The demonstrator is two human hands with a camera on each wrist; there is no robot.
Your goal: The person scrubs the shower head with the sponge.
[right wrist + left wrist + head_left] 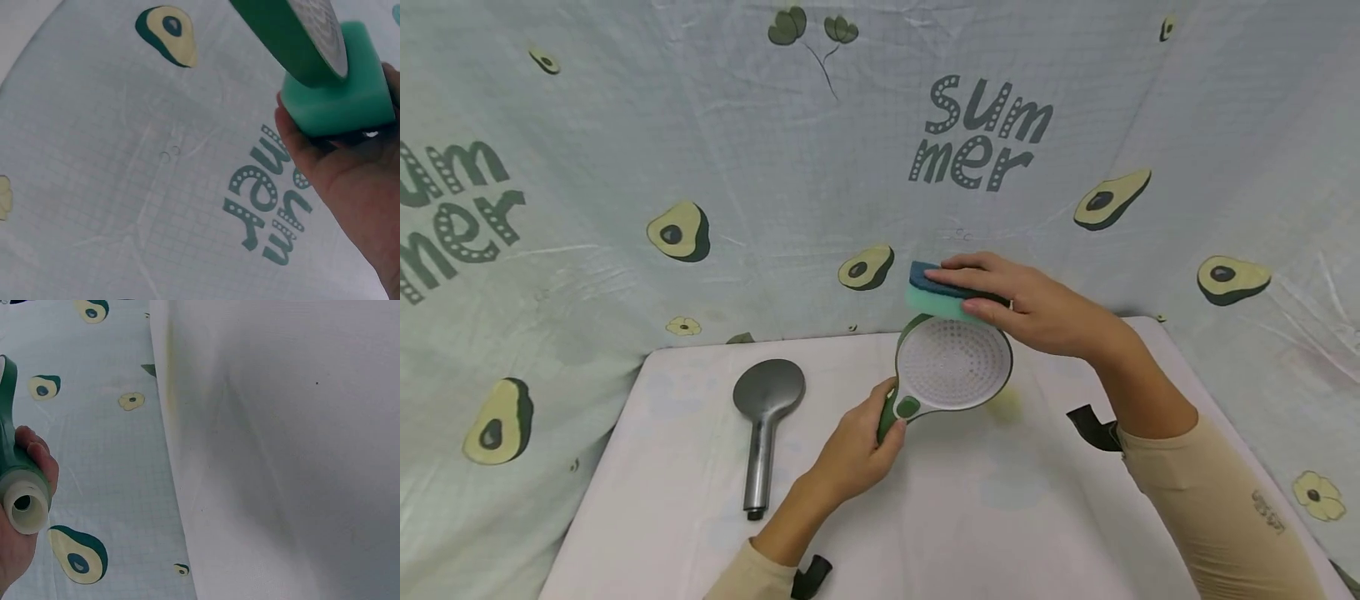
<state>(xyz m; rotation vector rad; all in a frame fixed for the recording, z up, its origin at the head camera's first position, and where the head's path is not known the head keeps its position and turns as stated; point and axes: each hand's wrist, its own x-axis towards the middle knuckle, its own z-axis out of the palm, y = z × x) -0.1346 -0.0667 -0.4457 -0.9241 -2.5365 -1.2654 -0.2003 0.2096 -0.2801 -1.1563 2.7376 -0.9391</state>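
Two shower heads and one sponge are in view. The left hand (pixel 853 450) grips the handle of the green-and-white shower head (pixel 951 362), held above the middle of the counter (pixel 1000 517). The right hand (pixel 1037 304) clasps the green-and-blue sponge (pixel 936 293) against that head's far rim. The grey shower head (pixel 763 417) lies untouched at the left. Only the left wrist view shows the handle's open, hollow end (pixel 24 509); the right wrist view shows the sponge (pixel 340 94) touching the rim up close.
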